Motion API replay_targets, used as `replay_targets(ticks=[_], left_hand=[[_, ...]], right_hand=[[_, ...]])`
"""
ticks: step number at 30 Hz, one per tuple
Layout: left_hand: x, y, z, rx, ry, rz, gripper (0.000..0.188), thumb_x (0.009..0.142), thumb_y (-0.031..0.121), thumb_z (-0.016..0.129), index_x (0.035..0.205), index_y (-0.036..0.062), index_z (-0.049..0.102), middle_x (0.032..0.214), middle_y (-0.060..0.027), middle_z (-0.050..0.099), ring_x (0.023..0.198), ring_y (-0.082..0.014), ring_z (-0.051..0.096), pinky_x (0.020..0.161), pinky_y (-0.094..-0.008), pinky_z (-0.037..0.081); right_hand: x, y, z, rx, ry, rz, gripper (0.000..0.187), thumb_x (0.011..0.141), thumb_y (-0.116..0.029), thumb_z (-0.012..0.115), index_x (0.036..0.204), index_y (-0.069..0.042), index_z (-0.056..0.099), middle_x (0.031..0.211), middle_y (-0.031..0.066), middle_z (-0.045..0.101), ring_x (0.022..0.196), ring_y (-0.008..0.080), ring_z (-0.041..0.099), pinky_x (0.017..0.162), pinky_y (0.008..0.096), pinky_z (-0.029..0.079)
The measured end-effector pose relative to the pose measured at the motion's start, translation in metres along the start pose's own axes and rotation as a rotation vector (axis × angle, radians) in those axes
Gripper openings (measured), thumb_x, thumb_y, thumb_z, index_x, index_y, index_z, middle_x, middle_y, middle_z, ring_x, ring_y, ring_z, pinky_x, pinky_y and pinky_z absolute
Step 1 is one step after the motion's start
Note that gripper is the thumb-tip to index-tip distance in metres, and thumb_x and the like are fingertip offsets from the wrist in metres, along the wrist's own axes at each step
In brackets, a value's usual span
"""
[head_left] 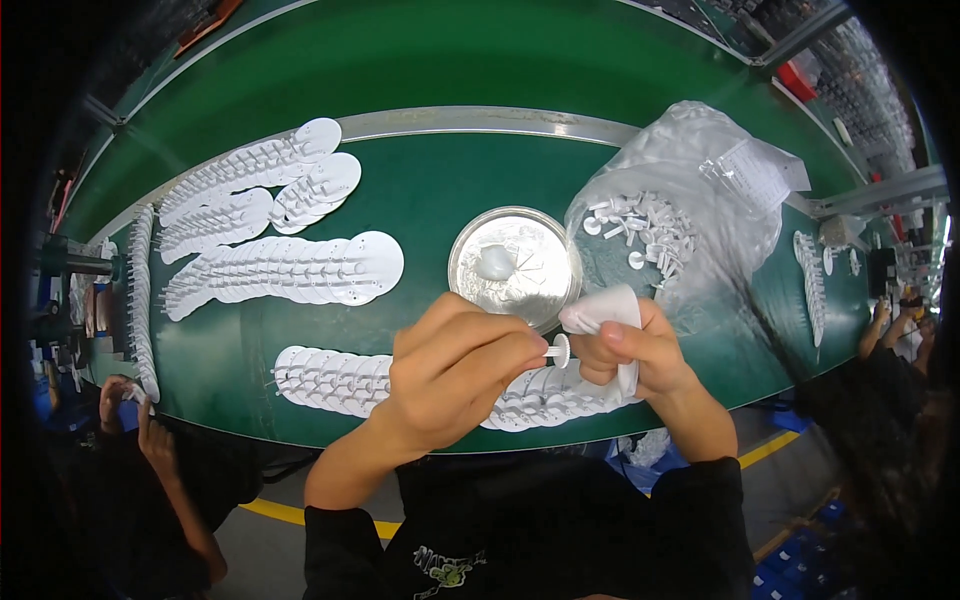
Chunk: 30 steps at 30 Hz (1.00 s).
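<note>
Between the fingertips of my left hand (445,370) is a small white plastic peg (560,351), its round flange pointing right. My right hand (645,355) is closed round a white cloth-like piece (612,305); whether it is cloth or thin plastic I cannot tell. The peg's flange is close beside my right fingers. Just beyond my hands stands a round metal dish (515,222) with a whitish lump (495,263) in it. Below and behind my hands runs a row of overlapping white discs (335,381) with small upright pins, partly hidden by them.
More rows of overlapping white discs (370,268) lie on the green table (430,180) at the left. A clear plastic bag (690,150) at the right holds many loose white pegs (660,235). Other people's hands (150,440) work at the left and far right.
</note>
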<state>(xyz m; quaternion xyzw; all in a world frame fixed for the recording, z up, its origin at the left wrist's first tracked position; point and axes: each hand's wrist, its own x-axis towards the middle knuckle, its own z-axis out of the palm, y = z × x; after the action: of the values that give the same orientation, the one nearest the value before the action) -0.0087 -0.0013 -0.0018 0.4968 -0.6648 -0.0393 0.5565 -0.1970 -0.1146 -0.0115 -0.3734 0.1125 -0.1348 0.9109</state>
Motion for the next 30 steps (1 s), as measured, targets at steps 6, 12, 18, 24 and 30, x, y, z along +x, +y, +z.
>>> replay_targets(ticks=[6, 12, 18, 24, 30], left_hand=[[-0.0009, -0.0005, 0.0021, -0.003, -0.029, 0.032, 0.028, 0.062, 0.002, 0.080, 0.087, 0.0028, 0.068, 0.083, -0.0080, 0.067, 0.065, -0.0207, 0.057, 0.056, -0.0284, 0.044], [-0.0001, 0.0006, 0.0016, -0.023, -0.067, 0.009, 0.026, 0.060, -0.004, 0.076, 0.085, -0.0002, 0.069, 0.083, -0.0072, 0.064, 0.067, -0.0194, 0.055, 0.054, -0.0272, 0.044], [-0.0001, 0.0041, 0.0000, -0.059, -0.093, -0.042, 0.026, 0.064, -0.001, 0.078, 0.088, -0.0019, 0.068, 0.080, -0.0089, 0.064, 0.064, -0.0202, 0.057, 0.053, -0.0283, 0.045], [-0.0028, 0.0029, 0.0002, -0.073, -0.093, -0.061, 0.026, 0.066, 0.001, 0.079, 0.090, -0.0018, 0.068, 0.078, -0.0090, 0.063, 0.062, -0.0202, 0.057, 0.052, -0.0283, 0.045], [-0.0042, 0.0026, 0.0011, -0.081, -0.111, -0.098, 0.022, 0.069, 0.003, 0.077, 0.087, -0.0019, 0.067, 0.076, -0.0089, 0.061, 0.061, -0.0210, 0.056, 0.052, -0.0291, 0.044]], right_hand=[[-0.0010, 0.0017, -0.0014, 0.077, -0.057, 0.022, 0.035, 0.096, -0.013, 0.050, 0.123, 0.009, 0.053, 0.063, -0.0036, 0.038, 0.053, 0.0056, 0.031, 0.046, 0.0240, 0.023], [-0.0057, 0.0019, -0.0040, 0.016, -0.042, 0.059, 0.033, 0.095, -0.014, 0.052, 0.120, 0.009, 0.056, 0.065, 0.0003, 0.046, 0.053, 0.0064, 0.037, 0.047, 0.0235, 0.028], [-0.0067, -0.0001, -0.0042, -0.068, -0.050, 0.067, 0.034, 0.095, -0.014, 0.052, 0.122, 0.007, 0.057, 0.065, 0.0007, 0.050, 0.054, 0.0054, 0.041, 0.048, 0.0230, 0.031], [-0.0054, -0.0001, -0.0028, -0.095, -0.048, 0.069, 0.034, 0.095, -0.014, 0.052, 0.122, 0.006, 0.057, 0.066, 0.0006, 0.051, 0.054, 0.0052, 0.041, 0.049, 0.0225, 0.031], [-0.0059, -0.0003, -0.0032, -0.093, -0.059, 0.070, 0.033, 0.095, -0.012, 0.052, 0.122, 0.006, 0.057, 0.067, 0.0006, 0.051, 0.056, 0.0051, 0.041, 0.050, 0.0222, 0.032]])
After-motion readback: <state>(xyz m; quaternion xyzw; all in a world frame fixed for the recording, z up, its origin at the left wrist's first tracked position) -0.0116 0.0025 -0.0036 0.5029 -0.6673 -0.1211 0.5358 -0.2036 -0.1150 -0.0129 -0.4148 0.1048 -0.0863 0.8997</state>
